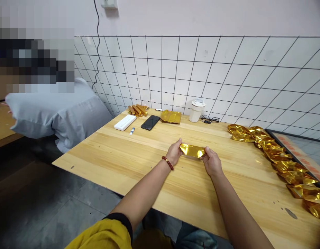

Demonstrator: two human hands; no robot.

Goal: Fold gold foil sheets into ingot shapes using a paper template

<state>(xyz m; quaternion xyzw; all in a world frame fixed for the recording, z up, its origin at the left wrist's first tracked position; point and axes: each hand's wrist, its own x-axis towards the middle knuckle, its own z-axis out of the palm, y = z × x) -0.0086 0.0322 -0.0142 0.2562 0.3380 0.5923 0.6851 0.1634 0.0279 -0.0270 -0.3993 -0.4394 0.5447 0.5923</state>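
Observation:
Between my two hands a folded strip of shiny gold foil paper (193, 150) is held just above the wooden table (118, 155). My left hand (174, 152), with a beaded bracelet at the wrist, pinches the strip's left end. The right end is pinched by my right hand (211, 161), thumb on top. Along the table's right side runs a row of folded gold foil pieces (276, 157). A flat stack of gold foil sheets (171, 117) lies beyond my hands, and a pile of narrow folded strips (138, 110) is at the back left.
A black phone (150, 122), a white power bank (125, 122), a small blue-and-white item (132, 131), a lidded cup (196, 110) and glasses (210, 119) stand or lie toward the back. A person in grey (76, 110) leans at the left. A black-edged frame (292, 148) is at right.

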